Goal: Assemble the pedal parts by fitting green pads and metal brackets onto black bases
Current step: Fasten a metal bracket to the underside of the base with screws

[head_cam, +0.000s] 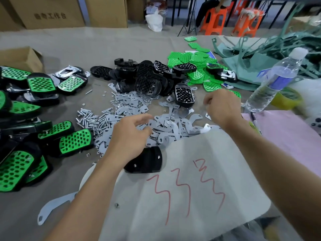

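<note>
In the head view we are looking down at a grey table. Our left hand (132, 134) is hovering over the brackets (166, 122), fingers loose and slightly bent, gripping nothing that we can see. Our right hand (221, 108) is turning its back to us with the fingers curled under. We cannot tell whether it is pinching a bracket or is empty.

The move is turning on the lone base (146, 160). It is lying at 5 o'clock from the left hand, partly under the heel of that hand and on the edge of the sheet (199, 171). Its visible part is running from about 8 to 2 o'clock, underside up with two small holes showing. The left hand is clearly nearer; the right hand is well apart from it, at 1 o'clock.

The brackets are spreading between the two hands, at 1 o'clock from the left and 8 o'clock from the right. The pads (196, 61) are sitting at 12 o'clock from the right hand, beyond the base pile (144, 75), so reaching them means crossing that heap. Screws (90, 119) are lying at 9 o'clock from the left hand, with finished pedals (74, 140) beyond them. A bottle (276, 80) is standing tilted at 2 o'clock from the right hand, and we judge that a wide sweep could be knocking it.
</note>
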Motion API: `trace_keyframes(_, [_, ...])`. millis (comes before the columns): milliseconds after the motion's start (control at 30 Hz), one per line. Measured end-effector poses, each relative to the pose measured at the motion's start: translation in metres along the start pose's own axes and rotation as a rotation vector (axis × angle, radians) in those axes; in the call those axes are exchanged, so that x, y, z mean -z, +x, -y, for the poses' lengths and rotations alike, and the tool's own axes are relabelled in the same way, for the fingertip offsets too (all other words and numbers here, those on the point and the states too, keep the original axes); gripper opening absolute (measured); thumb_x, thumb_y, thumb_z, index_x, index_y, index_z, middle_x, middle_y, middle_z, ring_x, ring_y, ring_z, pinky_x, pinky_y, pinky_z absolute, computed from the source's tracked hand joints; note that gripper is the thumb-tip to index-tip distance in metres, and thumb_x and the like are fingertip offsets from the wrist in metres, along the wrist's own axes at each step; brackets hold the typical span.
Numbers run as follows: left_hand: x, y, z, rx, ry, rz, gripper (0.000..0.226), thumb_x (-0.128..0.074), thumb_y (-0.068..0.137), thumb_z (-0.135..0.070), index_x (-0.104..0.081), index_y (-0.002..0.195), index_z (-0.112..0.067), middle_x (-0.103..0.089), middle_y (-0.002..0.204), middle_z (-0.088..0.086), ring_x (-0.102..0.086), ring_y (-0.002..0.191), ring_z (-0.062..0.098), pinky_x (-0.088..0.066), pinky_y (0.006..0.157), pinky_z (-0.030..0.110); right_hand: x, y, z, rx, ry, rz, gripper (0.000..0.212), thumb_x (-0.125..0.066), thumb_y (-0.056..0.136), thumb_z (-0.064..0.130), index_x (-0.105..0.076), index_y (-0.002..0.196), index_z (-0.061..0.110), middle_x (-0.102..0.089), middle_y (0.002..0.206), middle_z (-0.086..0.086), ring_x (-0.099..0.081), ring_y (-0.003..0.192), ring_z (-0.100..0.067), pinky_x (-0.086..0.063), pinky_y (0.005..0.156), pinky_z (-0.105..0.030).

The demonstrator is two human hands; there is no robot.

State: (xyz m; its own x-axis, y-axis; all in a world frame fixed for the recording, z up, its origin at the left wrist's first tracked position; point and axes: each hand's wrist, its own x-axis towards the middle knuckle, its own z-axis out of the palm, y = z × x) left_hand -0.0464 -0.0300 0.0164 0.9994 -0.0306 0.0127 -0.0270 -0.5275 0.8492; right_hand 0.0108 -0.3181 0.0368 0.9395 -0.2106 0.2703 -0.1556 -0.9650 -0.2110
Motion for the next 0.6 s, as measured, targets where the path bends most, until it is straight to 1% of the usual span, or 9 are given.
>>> trace_keyframes(67, [0.004,-0.001,0.001,0.024,-0.056,-0.036,0.031,-0.073,0.090,-0.025,-0.074,0.114,-0.045,-0.065,0.098,-0.042,-0.055,0.104,-0.027,-0.043,0.096,0.014,0.009,-0.021,0.022,-0.048,0.414,-0.061,0.029,-0.060,0.069,0.000,-0.078,0.070,0.023,-0.072,0.063,0.003,-0.063,0.057,-0.015,-0.047,0.055,-0.022])
trace_keyframes(100, [0.005,-0.002,-0.001,0.036,-0.108,-0.035,0.031,-0.072,0.092,-0.028,-0.073,0.119,-0.043,-0.067,0.102,-0.041,-0.058,0.106,-0.022,-0.045,0.098,0.017,0.013,-0.035,0.035,-0.072,0.681,-0.027,0.029,-0.062,0.070,-0.003,-0.077,0.067,0.021,-0.070,0.058,0.005,-0.058,0.050,-0.009,-0.042,0.050,-0.018])
trace_keyframes(167, [0.006,-0.004,-0.006,0.095,-0.322,0.055,0.028,-0.068,0.097,-0.030,-0.072,0.124,-0.038,-0.073,0.113,-0.026,-0.068,0.105,-0.008,-0.051,0.095,0.022,0.018,-0.063,0.062,-0.050,1.154,0.138,0.031,-0.069,0.073,-0.011,-0.078,0.065,0.018,-0.072,0.062,-0.004,-0.059,0.056,-0.011,-0.043,0.054,-0.019])
trace_keyframes(233, [0.008,-0.008,-0.012,0.213,-0.574,0.210,0.021,-0.063,0.102,-0.018,-0.076,0.117,-0.025,-0.078,0.108,-0.002,-0.075,0.089,0.011,-0.059,0.079,0.026,0.019,-0.085,0.080,0.029,1.409,0.259,0.030,-0.076,0.072,-0.012,-0.077,0.066,0.018,-0.076,0.073,-0.008,-0.069,0.068,-0.015,-0.053,0.062,-0.024])
trace_keyframes(300, [0.015,-0.014,-0.013,0.244,-0.676,0.304,0.019,-0.066,0.097,-0.004,-0.079,0.104,-0.014,-0.073,0.087,0.010,-0.068,0.069,0.017,-0.058,0.065,0.023,0.016,-0.095,0.088,0.064,1.537,0.294,0.028,-0.076,0.071,-0.009,-0.075,0.066,0.018,-0.078,0.078,-0.006,-0.073,0.073,-0.013,-0.057,0.066,-0.024])
trace_keyframes(367, [0.024,-0.019,-0.009,0.248,-0.722,0.343,0.022,-0.074,0.086,-0.004,-0.079,0.106,-0.014,-0.063,0.077,0.006,-0.064,0.063,0.013,-0.056,0.062,0.022,0.013,-0.101,0.092,0.066,1.578,0.331,0.030,-0.071,0.070,-0.011,-0.074,0.065,0.019,-0.078,0.079,-0.006,-0.074,0.077,-0.016,-0.058,0.068,-0.026])
trace_keyframes(433, [0.030,-0.023,-0.005,0.242,-0.737,0.348,0.027,-0.076,0.079,-0.001,-0.079,0.102,-0.013,-0.063,0.068,0.001,-0.063,0.057,0.012,-0.056,0.057,0.022,0.010,-0.107,0.094,0.044,1.556,0.404,0.031,-0.070,0.071,-0.017,-0.075,0.068,0.014,-0.078,0.084,-0.012,-0.075,0.080,-0.023,-0.059,0.069,-0.028])
trace_keyframes(500, [0.032,-0.027,-0.001,0.235,-0.687,0.233,0.024,-0.074,0.081,0.011,-0.080,0.087,-0.012,-0.066,0.063,0.002,-0.062,0.054,0.014,-0.056,0.054,0.022,0.007,-0.110,0.093,-0.096,1.552,0.506,0.026,-0.067,0.080,-0.018,-0.078,0.081,0.006,-0.077,0.091,-0.019,-0.075,0.080,-0.030,-0.060,0.068,-0.031])
trace_keyframes(600, [0.034,-0.030,0.008,0.202,-0.552,0.040,0.026,-0.078,0.081,0.011,-0.079,0.080,-0.014,-0.067,0.061,0.000,-0.063,0.057,0.014,-0.056,0.056,0.022,0.007,-0.115,0.094,-0.299,1.529,0.591,0.028,-0.055,0.095,-0.002,-0.080,0.091,0.009,-0.075,0.086,-0.018,-0.073,0.072,-0.033,-0.060,0.064,-0.034])
